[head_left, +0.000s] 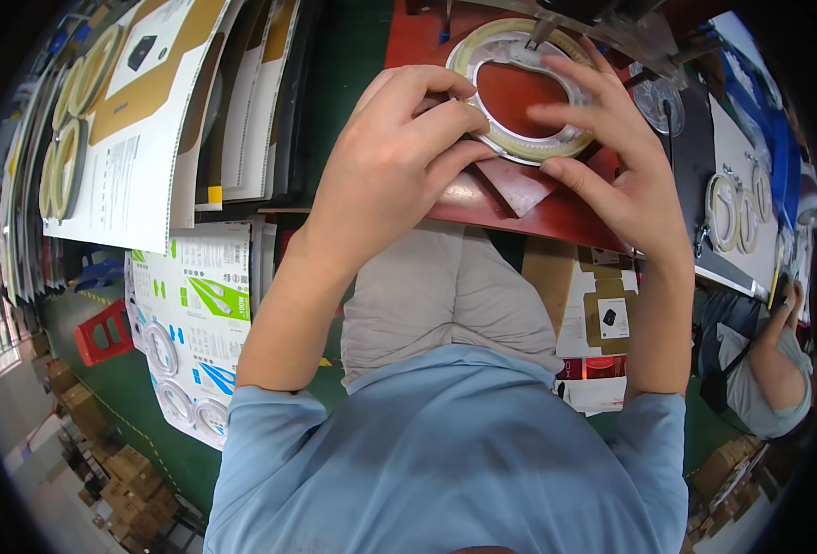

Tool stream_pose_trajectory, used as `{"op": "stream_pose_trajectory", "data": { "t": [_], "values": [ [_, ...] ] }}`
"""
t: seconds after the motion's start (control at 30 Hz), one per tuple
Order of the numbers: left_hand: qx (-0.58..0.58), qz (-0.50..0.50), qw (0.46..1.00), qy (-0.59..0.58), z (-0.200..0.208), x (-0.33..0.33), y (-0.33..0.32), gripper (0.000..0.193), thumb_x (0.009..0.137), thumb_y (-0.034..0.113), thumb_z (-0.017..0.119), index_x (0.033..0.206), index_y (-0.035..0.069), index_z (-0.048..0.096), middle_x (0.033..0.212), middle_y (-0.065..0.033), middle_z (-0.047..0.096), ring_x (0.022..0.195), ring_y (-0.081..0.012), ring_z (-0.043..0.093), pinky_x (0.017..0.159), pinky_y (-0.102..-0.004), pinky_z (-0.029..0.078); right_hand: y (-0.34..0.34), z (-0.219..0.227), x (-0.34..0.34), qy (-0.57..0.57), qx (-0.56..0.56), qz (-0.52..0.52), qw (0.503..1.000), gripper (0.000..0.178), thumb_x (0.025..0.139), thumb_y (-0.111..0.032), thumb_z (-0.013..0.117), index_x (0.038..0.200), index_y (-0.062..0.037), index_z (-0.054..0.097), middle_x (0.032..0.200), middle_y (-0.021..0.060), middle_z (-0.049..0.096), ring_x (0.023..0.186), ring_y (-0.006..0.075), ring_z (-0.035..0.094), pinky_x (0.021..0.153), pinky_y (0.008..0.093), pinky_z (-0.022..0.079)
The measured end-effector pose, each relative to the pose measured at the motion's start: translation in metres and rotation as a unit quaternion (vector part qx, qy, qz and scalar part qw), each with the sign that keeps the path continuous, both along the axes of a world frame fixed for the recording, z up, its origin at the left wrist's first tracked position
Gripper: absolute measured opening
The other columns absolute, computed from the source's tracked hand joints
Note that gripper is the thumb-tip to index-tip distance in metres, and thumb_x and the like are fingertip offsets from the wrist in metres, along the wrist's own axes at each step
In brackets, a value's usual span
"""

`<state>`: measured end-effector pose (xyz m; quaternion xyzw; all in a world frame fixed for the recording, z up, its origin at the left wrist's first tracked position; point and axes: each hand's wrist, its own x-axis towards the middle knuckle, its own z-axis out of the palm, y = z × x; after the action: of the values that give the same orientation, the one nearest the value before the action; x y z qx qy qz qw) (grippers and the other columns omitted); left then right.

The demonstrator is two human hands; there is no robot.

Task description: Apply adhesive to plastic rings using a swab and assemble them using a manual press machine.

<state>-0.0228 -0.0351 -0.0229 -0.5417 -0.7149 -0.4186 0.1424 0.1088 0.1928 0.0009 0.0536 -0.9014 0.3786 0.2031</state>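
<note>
A white and pale yellow ring (519, 148), much like a roll of tape, rests on a red work surface (574, 198) at the top of the view. My left hand (394, 152) is closed at the ring's left edge, with thumb and fingers pinching it there. Spread over the ring's right side are the fingers of my right hand (625, 152), slightly blurred. Its thumb lies at the ring's lower right edge. A small pale flat piece (516, 182) sits just below the ring, on the red surface. Part of the ring's upper rim is under a metal machine part (542, 32).
Tall stacks of printed cardboard sheets (140, 138) stand at the left, with several yellowish rings (65, 166) on them. More printed sheets (200, 305) lie lower, near a red stool (103, 332). At right, white rings (724, 212) lie on a board; another person (768, 369) sits beyond.
</note>
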Motion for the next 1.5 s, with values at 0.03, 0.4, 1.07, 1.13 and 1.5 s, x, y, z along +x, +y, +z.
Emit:
{"op": "stream_pose_trajectory", "data": {
  "t": [0.03,0.4,1.07,1.13,1.5],
  "values": [
    [0.002,-0.002,1.000,0.001,0.001,0.000,0.001,0.023,0.077,0.004,0.089,0.096,0.003,0.076,0.112,-0.0098,0.072,0.100,-0.0276,0.069,0.080,-0.0375,0.058,0.006,0.004,0.000,-0.005,0.119,0.053,0.991,0.028,0.090,-0.005,0.079,0.118,-0.0031,0.081,0.146,0.0146,0.066,0.158,0.0390,0.038,0.127,0.0484,0.032],
    [-0.011,-0.008,1.000,0.022,0.007,-0.004,0.002,0.024,0.077,0.003,0.088,0.097,0.002,0.076,0.102,-0.0105,0.068,0.093,-0.0269,0.069,0.077,-0.0366,0.058,-0.004,-0.012,0.001,0.104,0.171,0.001,0.980,0.023,0.085,-0.007,0.083,0.104,-0.0007,0.070,0.101,0.0110,0.072,0.114,0.0345,0.070,0.106,0.0496,0.053],
    [-0.110,-0.071,0.987,0.098,0.031,-0.020,-0.002,0.020,0.080,0.005,0.083,0.098,0.005,0.074,0.102,-0.0058,0.073,0.092,-0.0282,0.065,0.082,-0.0395,0.054,-0.010,-0.018,-0.002,0.160,0.225,-0.078,0.958,0.022,0.084,-0.016,0.085,0.101,-0.0066,0.074,0.098,0.0071,0.067,0.097,0.0290,0.067,0.086,0.0417,0.054],
    [-0.123,-0.091,0.986,0.073,0.029,-0.026,0.000,0.020,0.080,0.005,0.082,0.097,0.004,0.074,0.100,-0.0063,0.074,0.092,-0.0282,0.065,0.082,-0.0391,0.054,-0.014,-0.019,-0.002,0.158,0.223,-0.091,0.958,0.022,0.084,-0.017,0.085,0.101,-0.0071,0.074,0.099,0.0066,0.068,0.097,0.0286,0.068,0.086,0.0411,0.053],
    [-0.133,-0.141,0.980,-0.039,0.032,-0.032,0.004,0.011,0.084,0.001,0.082,0.094,0.003,0.077,0.088,-0.0079,0.074,0.085,-0.0244,0.069,0.073,-0.0349,0.055,-0.008,-0.023,0.000,0.121,0.140,-0.083,0.979,0.024,0.084,-0.013,0.085,0.104,-0.0037,0.075,0.107,0.0108,0.070,0.102,0.0323,0.069,0.085,0.0409,0.057]
  ]
}}
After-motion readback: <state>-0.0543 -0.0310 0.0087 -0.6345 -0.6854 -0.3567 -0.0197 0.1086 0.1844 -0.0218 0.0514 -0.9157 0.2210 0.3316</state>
